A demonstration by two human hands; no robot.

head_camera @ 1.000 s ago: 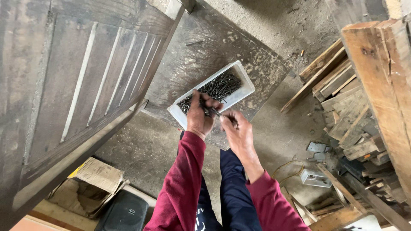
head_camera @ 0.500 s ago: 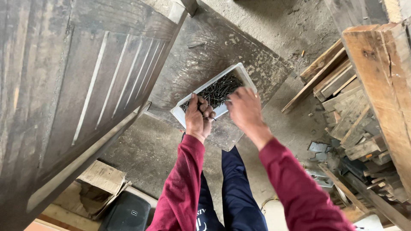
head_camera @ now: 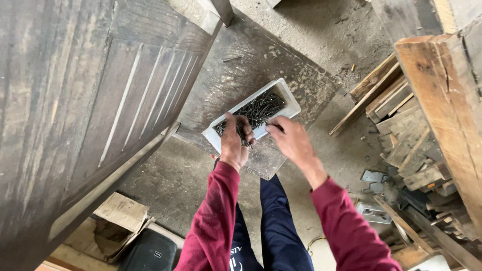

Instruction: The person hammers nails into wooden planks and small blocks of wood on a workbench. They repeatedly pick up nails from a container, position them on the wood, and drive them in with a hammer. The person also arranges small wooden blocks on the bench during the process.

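- Nails [head_camera: 258,108], thin and dark, fill a white plastic tray [head_camera: 290,102]. The tray sits on a worn wooden board [head_camera: 241,65] on the ground.
- The left hand [head_camera: 234,141] is at the near end of the tray. Its fingers are curled tight around a small bunch of nails.
- The right hand [head_camera: 292,140] is just beside the tray, at its near long edge. Its fingertips [head_camera: 272,127] are pinched together on something thin and dark, likely one nail, but it is too small to be sure.
- The two hands are close to each other, with a small gap between them.
- Both arms wear dark red sleeves [head_camera: 213,211]. Dark blue trousers [head_camera: 273,221] show below, between the arms.
- A big dark wooden door panel [head_camera: 85,100] with carved grooves leans across the left side.
- A pile of rough wood planks [head_camera: 401,125] lies on the right. A thick wooden beam [head_camera: 442,90] stands in front of it.
- Some small grey metal pieces [head_camera: 374,176] lie on the grey floor near the planks.
- A torn cardboard box [head_camera: 118,221] sits at the lower left, with a black box [head_camera: 150,251] just beside it.
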